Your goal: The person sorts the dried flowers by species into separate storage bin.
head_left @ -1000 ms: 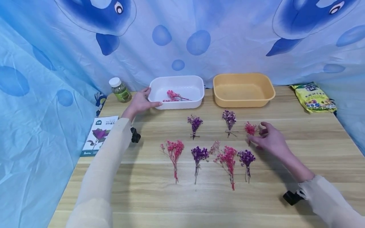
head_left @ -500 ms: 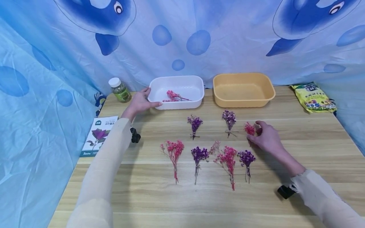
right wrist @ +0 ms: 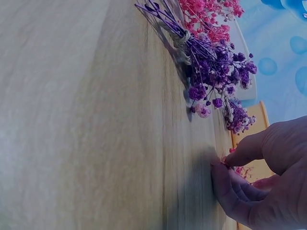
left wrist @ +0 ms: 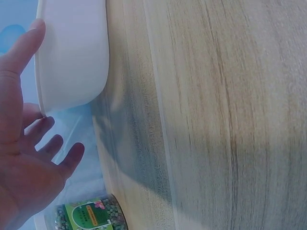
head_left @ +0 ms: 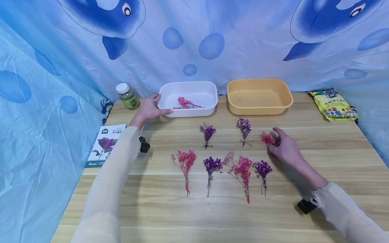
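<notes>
1. Hiding part of the small pink bunch behind the right hand.
2. Partly covering the booklet with the left sleeve.
3. Cutting off the white tray and jar in the left-wrist view.
4. Showing unreadably small print on the yellow packet, far right corner of the table.

I counted two far trays, four purple bunches, three pink bunches outside the trays, one jar, one yellow bag and one leaflet.

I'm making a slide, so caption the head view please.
Left hand grips the white tray; right hand pinches a pink flower bunch.
</notes>
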The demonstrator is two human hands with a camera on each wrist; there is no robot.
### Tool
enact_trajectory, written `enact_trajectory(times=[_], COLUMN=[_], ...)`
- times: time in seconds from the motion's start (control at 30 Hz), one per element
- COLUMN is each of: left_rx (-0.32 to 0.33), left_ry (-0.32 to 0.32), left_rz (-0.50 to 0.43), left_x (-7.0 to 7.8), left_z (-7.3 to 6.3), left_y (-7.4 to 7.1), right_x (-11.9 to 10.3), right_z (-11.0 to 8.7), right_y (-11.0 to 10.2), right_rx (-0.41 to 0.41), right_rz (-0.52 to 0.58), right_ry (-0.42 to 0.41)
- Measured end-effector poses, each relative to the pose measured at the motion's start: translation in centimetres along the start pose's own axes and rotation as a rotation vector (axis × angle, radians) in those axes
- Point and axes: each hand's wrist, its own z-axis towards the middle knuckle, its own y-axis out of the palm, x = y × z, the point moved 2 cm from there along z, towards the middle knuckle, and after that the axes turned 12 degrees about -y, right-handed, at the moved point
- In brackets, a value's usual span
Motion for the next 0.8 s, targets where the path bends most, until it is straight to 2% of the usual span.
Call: enact_trajectory(times=[0.33,0.6,0.8], left_rx=[0.004,-0.011,-0.008], left_ry=[0.005,-0.004,-0.001], left_rz=[0.014,-0.012,-0.015], left_x=[0.0,0.0,0.0], left_z=[0.0,-0.1,-0.1], left_y=[0.0,0.0,0.0], right_x=[-0.2,-1.3,-3.0], right_z=[0.1,1.9,3.9], right_y=[-1.0,-2.1,-2.7], right_rx=[-0.015,0.052,0.018], right_rz=[0.059,0.058,0.032], right_ry=[-0.012,-0.146,-0.193])
